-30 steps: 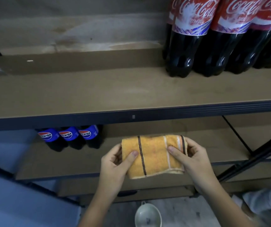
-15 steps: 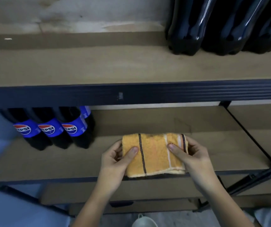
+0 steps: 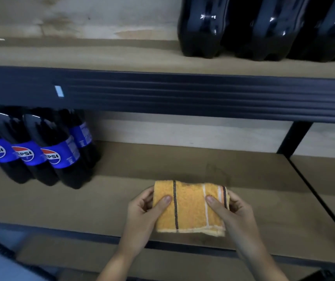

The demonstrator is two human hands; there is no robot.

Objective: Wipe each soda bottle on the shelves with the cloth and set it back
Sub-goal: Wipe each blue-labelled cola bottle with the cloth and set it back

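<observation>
Folded orange cloth [image 3: 189, 208] held over the lower shelf [image 3: 101, 199], pinched at its left edge by the left hand [image 3: 142, 211] and at its right edge by the right hand [image 3: 235, 213], thumbs on top. Pepsi bottles [image 3: 41, 151] upright at the far left of that shelf, well apart from the cloth; dark soda bottles [image 3: 263, 31] above on the upper shelf [image 3: 81, 57]. Best now: shift the cloth into one hand, free the other for a bottle's body, wipe label and shoulders, return upright.
</observation>
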